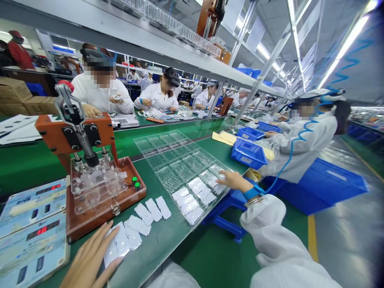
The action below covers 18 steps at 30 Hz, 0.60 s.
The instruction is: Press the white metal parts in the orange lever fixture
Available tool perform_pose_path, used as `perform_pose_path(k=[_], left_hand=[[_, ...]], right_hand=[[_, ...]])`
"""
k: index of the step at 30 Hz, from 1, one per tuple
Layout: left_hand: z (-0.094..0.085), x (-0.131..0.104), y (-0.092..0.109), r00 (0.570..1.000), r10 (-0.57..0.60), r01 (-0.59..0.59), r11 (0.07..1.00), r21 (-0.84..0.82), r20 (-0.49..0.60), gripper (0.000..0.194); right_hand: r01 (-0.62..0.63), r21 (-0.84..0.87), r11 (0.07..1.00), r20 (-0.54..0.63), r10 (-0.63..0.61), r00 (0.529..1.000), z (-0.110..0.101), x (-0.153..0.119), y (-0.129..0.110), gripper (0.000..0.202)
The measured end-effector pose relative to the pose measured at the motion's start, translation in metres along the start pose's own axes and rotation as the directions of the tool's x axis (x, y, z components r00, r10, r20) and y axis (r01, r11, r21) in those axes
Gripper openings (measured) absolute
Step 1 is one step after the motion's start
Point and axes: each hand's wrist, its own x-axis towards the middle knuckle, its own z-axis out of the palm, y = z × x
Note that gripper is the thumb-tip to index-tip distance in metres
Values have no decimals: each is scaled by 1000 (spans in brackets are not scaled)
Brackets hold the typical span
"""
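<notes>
My left hand (93, 256) lies with its fingers spread over a fanned row of thin white rectangular plates (129, 236) on the green mat. Its fingertips touch the nearest plates. More loose white plates (153, 208) continue the row to the right. My right hand (235, 180) reaches over the far right end of a clear plastic tray (168, 176). Its thumb and forefinger stand slightly apart beside the white plates (199, 190) lying in the tray's near compartments. I see nothing held between them. A blue band is around the right wrist.
An orange toggle-clamp fixture (90, 172) with green buttons stands at left, beside blue boxes with red digits (36, 228). Blue bins (247, 152) lie beyond the tray. A blue stool (225, 212) is under the table edge. Co-workers in white sit across and at right.
</notes>
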Motion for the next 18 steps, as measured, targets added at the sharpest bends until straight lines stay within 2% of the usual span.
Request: perform_pose_path(k=[5,13,18], left_hand=[[2,-2,-3,1000,-4,4,1000,-14,6,54],[5,-1,-4,1000,2,-2,1000,-4,-7,54],[5,-3,-5,999,19,-19,1000,-15,-34,54]], right_hand=[[33,-36,999,23,-32,999,3,-4,-6,47],[-12,-136,991,-30,8,1000,10,2,-17,28],[20,-186,982,-64,-33,997,11,6,-18,24]])
